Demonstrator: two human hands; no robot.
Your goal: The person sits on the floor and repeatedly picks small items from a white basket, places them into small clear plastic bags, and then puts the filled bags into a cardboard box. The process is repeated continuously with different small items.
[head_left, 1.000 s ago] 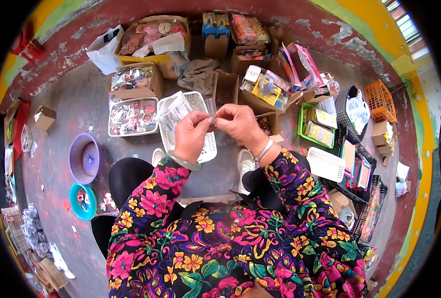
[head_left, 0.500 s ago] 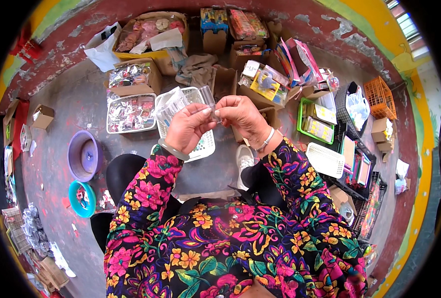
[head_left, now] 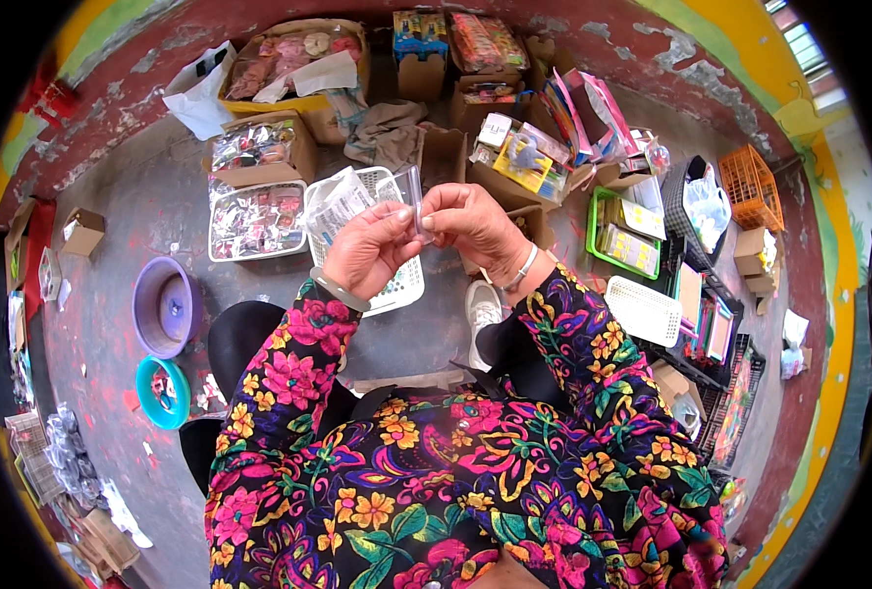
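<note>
A small clear plastic bag [head_left: 413, 188] stands up between my two hands above the white basket. My left hand [head_left: 365, 253] pinches its lower left side between thumb and fingers. From the other side my right hand [head_left: 477, 226] grips the bag with closed fingertips. Whether anything lies inside the bag is too small to make out. Below sits the white perforated basket [head_left: 396, 302], holding clear packaging [head_left: 336, 208]; my left hand hides part of it. To its left stands another white basket [head_left: 258, 253] full of small wrapped items.
On the floor at left are a purple basin [head_left: 166, 306] and a teal basin [head_left: 164, 393]. Cardboard boxes [head_left: 422, 77] line the far wall. At right stand a green basket [head_left: 624, 228], a low white basket [head_left: 643, 312] and an orange crate [head_left: 751, 188].
The clear bag has turned from slanting left to nearly upright. My fingers have shifted slightly on it, and both hands still hold it.
</note>
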